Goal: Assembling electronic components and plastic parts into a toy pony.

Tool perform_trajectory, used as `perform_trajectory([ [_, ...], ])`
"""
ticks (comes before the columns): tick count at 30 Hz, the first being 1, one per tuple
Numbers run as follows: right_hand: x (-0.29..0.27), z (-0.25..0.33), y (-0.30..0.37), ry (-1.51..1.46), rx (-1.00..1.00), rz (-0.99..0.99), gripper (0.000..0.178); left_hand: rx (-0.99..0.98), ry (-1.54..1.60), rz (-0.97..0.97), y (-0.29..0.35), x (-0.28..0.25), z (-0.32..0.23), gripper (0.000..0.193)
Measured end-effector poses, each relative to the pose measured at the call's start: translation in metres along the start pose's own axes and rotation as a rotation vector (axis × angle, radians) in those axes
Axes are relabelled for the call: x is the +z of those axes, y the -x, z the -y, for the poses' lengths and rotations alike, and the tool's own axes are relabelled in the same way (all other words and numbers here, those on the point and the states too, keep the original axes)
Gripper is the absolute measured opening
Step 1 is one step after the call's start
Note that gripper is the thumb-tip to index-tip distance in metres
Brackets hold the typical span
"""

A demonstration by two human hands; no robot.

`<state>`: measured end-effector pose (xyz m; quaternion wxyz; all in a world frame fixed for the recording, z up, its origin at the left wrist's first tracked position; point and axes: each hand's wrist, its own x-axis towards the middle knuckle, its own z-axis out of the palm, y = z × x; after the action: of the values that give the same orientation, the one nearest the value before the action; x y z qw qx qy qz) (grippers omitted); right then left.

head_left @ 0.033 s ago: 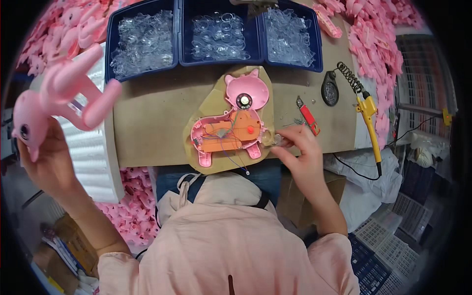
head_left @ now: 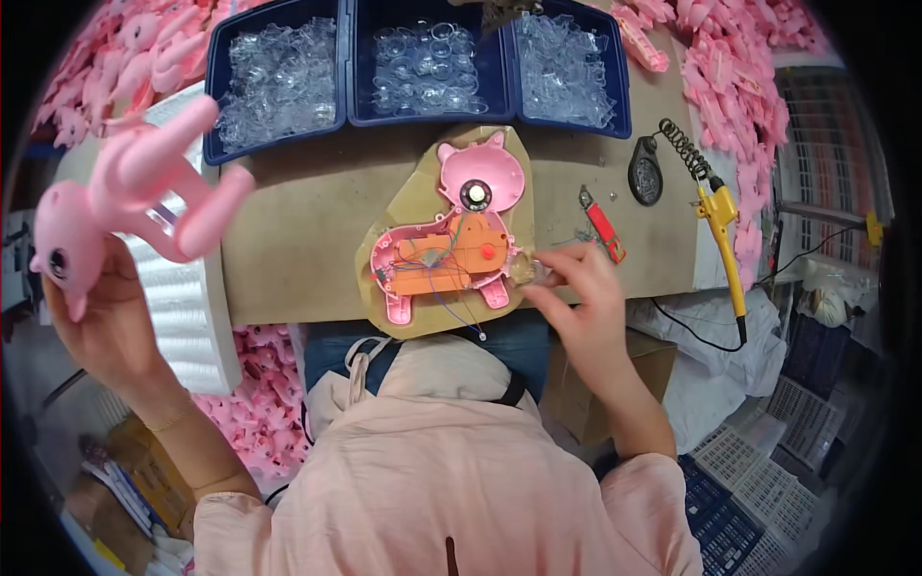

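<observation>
My left hand [head_left: 108,322] is raised at the far left, its fingers wrapped round the head of a pink plastic toy animal [head_left: 144,173] whose legs point up and to the right. At the table's middle lies an open pink toy shell half [head_left: 485,173], holding an orange housing [head_left: 408,280], a round black-rimmed part in the head and loose thin wires. Just right of that shell, my right hand [head_left: 591,302] pinches a small clear plastic part [head_left: 528,270] beside the shell's right edge. The part's exact shape is hard to make out.
Blue bins [head_left: 348,96] of clear plastic pieces line the table's back. A red-handled cutter [head_left: 603,228], black coil-spring holder [head_left: 644,175] and yellow soldering iron [head_left: 720,235] are on the right. White foam [head_left: 182,317] stands left; pink toy parts [head_left: 725,86] are heaped around.
My left hand has moved slightly right and down with the pink toy animal. My right hand has shifted a little left, bringing the clear part closer to the open shell.
</observation>
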<state>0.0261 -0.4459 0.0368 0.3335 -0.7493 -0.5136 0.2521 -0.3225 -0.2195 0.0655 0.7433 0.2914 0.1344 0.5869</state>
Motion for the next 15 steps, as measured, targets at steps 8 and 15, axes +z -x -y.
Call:
perform_trajectory([
  [8,0.000,0.004,-0.003,0.443,-0.170,0.062,0.042,-0.298,0.151,0.095,0.047,0.030,0.022,0.053],
  [15,-0.001,0.060,-0.030,-0.779,0.083,0.547,0.068,-0.650,0.297,-0.072,0.049,0.059,0.091,0.059],
])
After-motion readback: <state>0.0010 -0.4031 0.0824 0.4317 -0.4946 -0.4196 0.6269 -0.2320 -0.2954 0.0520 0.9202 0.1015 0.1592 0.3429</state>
